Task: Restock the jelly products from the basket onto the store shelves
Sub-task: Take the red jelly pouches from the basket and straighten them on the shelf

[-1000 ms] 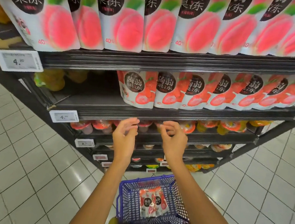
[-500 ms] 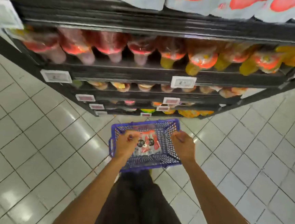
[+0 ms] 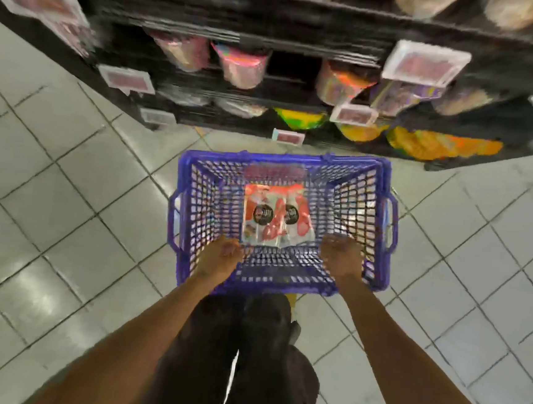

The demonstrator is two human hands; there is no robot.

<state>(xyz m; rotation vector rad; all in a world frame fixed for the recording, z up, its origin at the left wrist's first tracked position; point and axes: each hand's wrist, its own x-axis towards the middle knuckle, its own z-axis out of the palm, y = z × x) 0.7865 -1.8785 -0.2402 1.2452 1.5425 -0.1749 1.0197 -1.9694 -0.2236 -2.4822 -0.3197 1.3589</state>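
Purple basket (image 3: pixel 383 218) sits on the floor (image 3: pixel 64 216) below the shelves (image 3: pixel 274 25), the jelly packets (image 3: pixel 273 215) flat in its middle, just beyond your left hand (image 3: pixel 223 257) and right hand (image 3: pixel 341 256). Both hang loosely curled, gripping nothing. Slide under the packets' near edge and pinch firmly, since the film looks slippery.

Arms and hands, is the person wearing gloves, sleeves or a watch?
No gloves on the left hand or right hand. No sleeves show: left forearm and right forearm are bare. No watch or bracelet at either wrist. Rings: too blurred to tell. Dark trousers below.
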